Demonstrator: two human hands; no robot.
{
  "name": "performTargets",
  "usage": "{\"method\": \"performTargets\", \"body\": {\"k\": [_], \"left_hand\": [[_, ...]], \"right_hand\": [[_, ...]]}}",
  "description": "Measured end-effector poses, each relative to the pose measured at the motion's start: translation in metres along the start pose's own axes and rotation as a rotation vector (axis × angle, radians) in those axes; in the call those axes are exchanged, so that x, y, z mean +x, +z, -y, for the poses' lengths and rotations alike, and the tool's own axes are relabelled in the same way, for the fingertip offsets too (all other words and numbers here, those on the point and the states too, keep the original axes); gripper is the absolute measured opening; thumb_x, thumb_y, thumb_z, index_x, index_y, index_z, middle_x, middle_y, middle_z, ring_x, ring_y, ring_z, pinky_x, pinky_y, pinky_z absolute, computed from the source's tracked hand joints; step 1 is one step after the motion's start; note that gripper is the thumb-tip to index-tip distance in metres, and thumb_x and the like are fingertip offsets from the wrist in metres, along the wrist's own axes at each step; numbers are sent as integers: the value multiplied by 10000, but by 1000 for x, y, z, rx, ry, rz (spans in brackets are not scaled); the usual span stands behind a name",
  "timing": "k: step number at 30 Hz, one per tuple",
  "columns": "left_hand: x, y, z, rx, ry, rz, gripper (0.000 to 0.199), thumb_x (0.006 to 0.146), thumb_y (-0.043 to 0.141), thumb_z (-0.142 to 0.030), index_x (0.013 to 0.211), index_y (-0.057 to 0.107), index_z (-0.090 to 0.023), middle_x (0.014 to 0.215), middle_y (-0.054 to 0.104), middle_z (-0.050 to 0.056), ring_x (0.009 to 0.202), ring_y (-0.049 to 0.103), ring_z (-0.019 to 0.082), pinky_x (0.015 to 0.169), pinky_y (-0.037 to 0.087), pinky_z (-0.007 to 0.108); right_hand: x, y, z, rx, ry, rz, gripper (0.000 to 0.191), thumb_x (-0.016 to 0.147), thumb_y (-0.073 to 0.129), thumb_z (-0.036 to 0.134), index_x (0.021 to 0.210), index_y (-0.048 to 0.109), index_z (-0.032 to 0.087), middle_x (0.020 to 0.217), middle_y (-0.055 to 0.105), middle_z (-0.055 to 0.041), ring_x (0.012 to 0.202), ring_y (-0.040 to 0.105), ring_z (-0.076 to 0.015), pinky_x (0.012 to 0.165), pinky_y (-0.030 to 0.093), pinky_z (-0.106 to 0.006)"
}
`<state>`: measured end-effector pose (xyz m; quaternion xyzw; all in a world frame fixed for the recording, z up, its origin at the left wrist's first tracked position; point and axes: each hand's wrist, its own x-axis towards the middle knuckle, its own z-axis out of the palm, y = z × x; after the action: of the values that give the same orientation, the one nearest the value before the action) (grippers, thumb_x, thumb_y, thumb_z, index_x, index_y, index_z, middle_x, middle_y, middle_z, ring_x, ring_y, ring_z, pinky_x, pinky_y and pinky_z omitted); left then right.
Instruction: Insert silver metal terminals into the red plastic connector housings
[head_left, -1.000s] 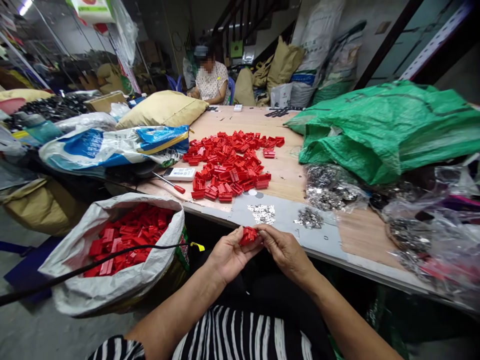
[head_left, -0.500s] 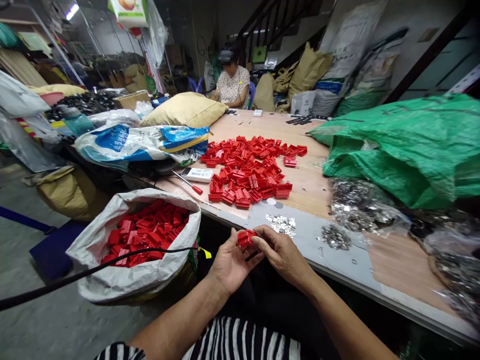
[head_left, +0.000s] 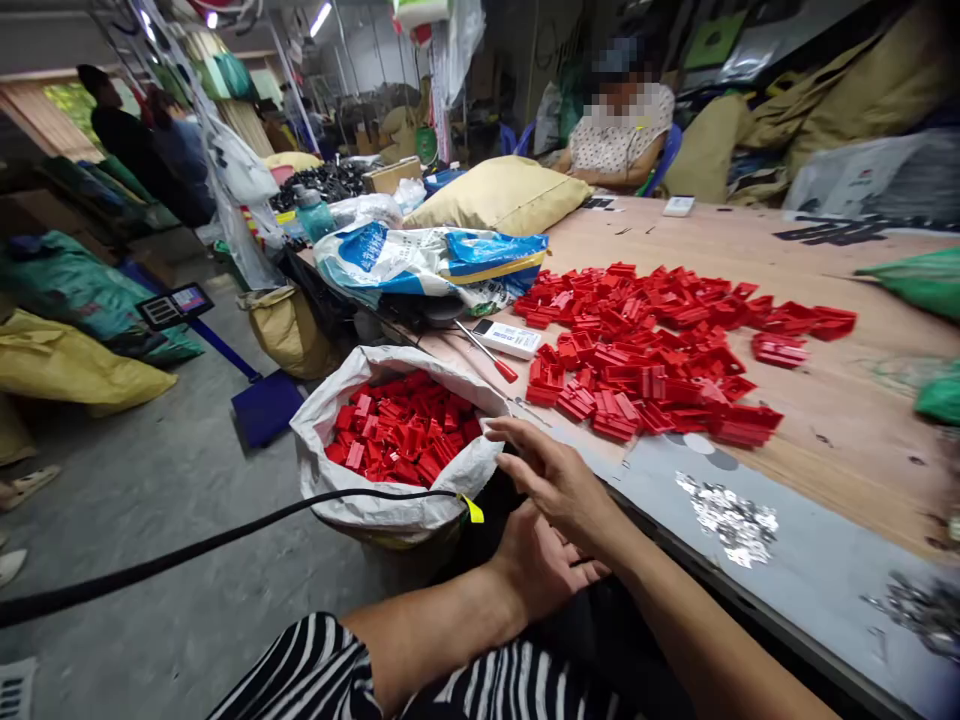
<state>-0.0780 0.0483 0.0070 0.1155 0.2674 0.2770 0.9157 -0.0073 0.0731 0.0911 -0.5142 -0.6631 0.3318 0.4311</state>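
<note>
Right hand (head_left: 559,485) held out, fingers loosely open, nothing seen gripped; fingertips by woven sack (head_left: 405,505) rim, contact can't be told. Left hand (head_left: 534,560) seen below it, part open, partly covered; any hold can't be told. Red plastic parts (head_left: 401,430) piled in sack, more heaped on table (head_left: 847,430). Screwdriver (head_left: 504,370) and metal pieces (head_left: 731,520) seen along near edge.

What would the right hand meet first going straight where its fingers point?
The right hand would likely meet the white sack first, at its rim; depth there is unclear.
</note>
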Motion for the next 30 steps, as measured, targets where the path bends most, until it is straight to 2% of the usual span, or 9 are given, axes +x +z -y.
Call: {"method": "performTargets", "body": {"k": [2,4,7,12,17,21,24,27,30], "left_hand": [[4,-7,0,-109,-85,15,506,814,524,-566,1088,607,-150,934,659,84,852,628,218,810,454,376],[7,-11,1,-155,-136,-24,539,795,544,-600,1050,607,-129,821,650,74,745,629,211,770,452,379],[9,-13,3,-151,-170,-79,534,815,524,-604,1035,595,-123,775,649,69,688,633,205,752,449,382],[9,-11,8,-142,-197,-101,431,856,527,-530,1013,580,-132,752,660,49,651,637,174,742,460,360],[10,-12,13,-111,-215,-107,371,857,565,-470,1007,582,-131,735,668,42,641,644,166,724,478,346],[12,-10,12,-67,-177,-114,329,850,597,-419,1009,585,-131,742,670,37,641,648,155,713,491,330],[13,-8,11,-18,-157,-107,306,841,619,-391,1002,588,-132,751,670,34,643,647,144,705,500,317],[15,-3,8,62,-116,-88,290,822,649,-360,1004,591,-142,767,668,28,659,648,135,709,510,306],[18,4,5,193,-45,-60,292,800,681,-335,1012,590,-156,790,666,19,681,649,125,709,513,282]], "right_hand": [[-6,-13,-18,-31,33,-83,316,886,519,331,1179,581,232,1136,665,-69,1016,625,-214,860,499,-329],[-15,-30,-38,-134,131,-156,320,875,516,361,1151,593,219,1073,684,-75,916,651,-215,788,517,-322],[-30,-61,-64,-418,280,-261,334,856,512,384,1125,606,210,929,705,-66,693,644,-201,645,502,-311],[-43,-98,-95,-803,336,-356,330,839,513,326,1132,591,195,923,690,-62,794,642,-239,680,481,-337],[-35,-102,-107,-916,394,-320,323,844,552,272,1160,563,208,991,678,-68,884,637,-241,714,478,-333],[-29,-100,-105,-894,427,-336,316,862,564,259,1169,528,191,1027,667,-86,922,626,-242,740,463,-333],[-29,-100,-101,-858,454,-292,243,858,580,241,1095,564,191,1033,659,-92,928,609,-236,731,434,-316],[-32,-101,-95,-787,470,-264,125,855,594,247,968,607,195,981,664,-84,889,597,-222,704,403,-296],[-41,-102,-86,-729,504,-280,123,862,599,318,899,611,201,835,662,-36,763,588,-181,629,376,-262]]}}
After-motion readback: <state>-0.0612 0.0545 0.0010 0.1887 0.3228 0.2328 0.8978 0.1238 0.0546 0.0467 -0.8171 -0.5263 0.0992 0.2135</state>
